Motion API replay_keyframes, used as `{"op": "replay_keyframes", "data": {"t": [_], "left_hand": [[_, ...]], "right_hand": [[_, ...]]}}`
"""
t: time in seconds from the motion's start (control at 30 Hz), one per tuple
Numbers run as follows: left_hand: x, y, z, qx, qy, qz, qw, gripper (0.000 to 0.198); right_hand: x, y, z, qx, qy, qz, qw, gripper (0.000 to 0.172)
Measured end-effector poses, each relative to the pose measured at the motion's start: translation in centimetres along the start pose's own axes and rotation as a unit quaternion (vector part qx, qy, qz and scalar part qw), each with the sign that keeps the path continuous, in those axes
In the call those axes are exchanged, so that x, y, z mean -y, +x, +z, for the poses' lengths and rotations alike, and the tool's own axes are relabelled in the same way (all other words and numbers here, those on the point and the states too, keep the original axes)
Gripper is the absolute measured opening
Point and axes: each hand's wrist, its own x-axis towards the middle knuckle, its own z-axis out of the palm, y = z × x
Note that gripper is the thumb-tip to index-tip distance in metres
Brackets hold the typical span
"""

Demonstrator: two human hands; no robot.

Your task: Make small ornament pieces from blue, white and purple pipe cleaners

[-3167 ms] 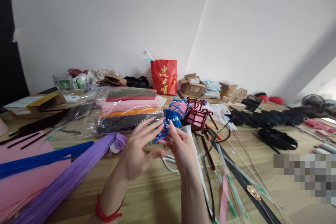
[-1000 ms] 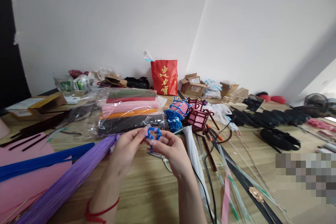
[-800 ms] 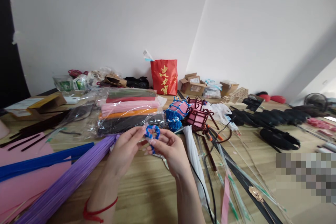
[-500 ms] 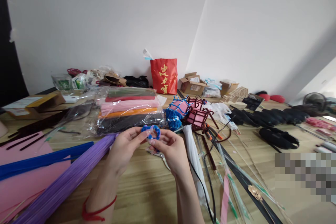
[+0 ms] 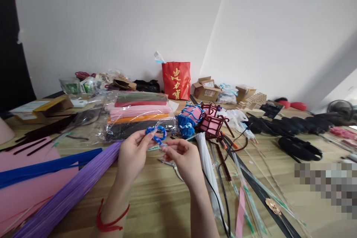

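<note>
A small ring of twisted blue pipe cleaner (image 5: 155, 134) is held up over the wooden table (image 5: 156, 197) between both hands. My left hand (image 5: 133, 154), with a red string on its wrist, pinches the ring's left side. My right hand (image 5: 182, 158) pinches the ring's lower right end with its fingertips. Under the hands lies a pair of scissors (image 5: 170, 164). Just behind stand a blue woven piece (image 5: 184, 125) and small pink lanterns with dark red frames (image 5: 210, 121).
Purple pipe cleaners (image 5: 69, 189), blue ones (image 5: 41, 167) and pink sheets (image 5: 25, 189) lie at the left. Bagged coloured pipe cleaners (image 5: 136, 117) sit behind the hands. A red gift bag (image 5: 176, 80), cardboard boxes (image 5: 205, 89) and black pieces (image 5: 298, 145) fill the back and right.
The hands came down from working at the blue woven piece and now hold the ring lower and further left. The right hand's fingers slid from the ring's top to its lower end.
</note>
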Motion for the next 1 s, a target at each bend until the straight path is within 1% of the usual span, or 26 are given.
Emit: {"op": "replay_keyframes", "data": {"t": [0.13,0.23,0.3,0.4,0.5,0.57,0.7,0.83,0.93,1.0], "left_hand": [[0.6,0.1,0.0,-0.033,0.100,0.051,0.993,0.031],[1.1,0.2,-0.1,-0.033,0.127,0.074,0.989,0.029],[1.3,0.3,-0.2,-0.016,0.117,0.070,0.991,0.030],[1.1,0.4,-0.7,0.038,0.094,0.046,0.994,0.030],[0.7,0.3,-1.0,0.085,0.097,0.026,0.991,0.033],[0.4,0.2,-1.0,0.102,0.117,0.031,0.987,0.034],[-0.2,-0.1,-0.8,0.115,0.180,0.076,0.974,0.032],[-0.6,-0.3,-0.4,0.100,0.235,0.128,0.958,0.027],[-0.5,-0.4,-0.1,0.122,0.229,0.150,0.954,0.027],[-0.3,-0.3,0.2,0.132,0.186,0.125,0.966,0.029]], "right_hand": [[0.4,-0.4,0.0,-0.029,-0.011,-0.038,0.999,0.023],[0.7,-0.3,0.0,-0.046,-0.022,-0.064,0.997,0.023],[0.8,-0.2,-0.1,-0.054,-0.023,-0.069,0.996,0.023],[0.9,-0.1,-0.2,-0.054,-0.005,-0.071,0.996,0.025],[1.1,0.1,-0.5,-0.020,0.012,-0.049,0.999,0.029],[1.1,0.2,-0.7,0.007,0.019,-0.031,0.999,0.030],[0.8,0.4,-0.8,0.031,0.021,-0.036,0.999,0.025],[0.4,0.5,-0.5,0.019,-0.015,-0.057,0.998,0.021],[0.2,0.6,-0.5,0.015,-0.029,-0.066,0.997,0.020],[0.3,0.6,-0.7,0.018,-0.014,-0.068,0.997,0.021]]}}
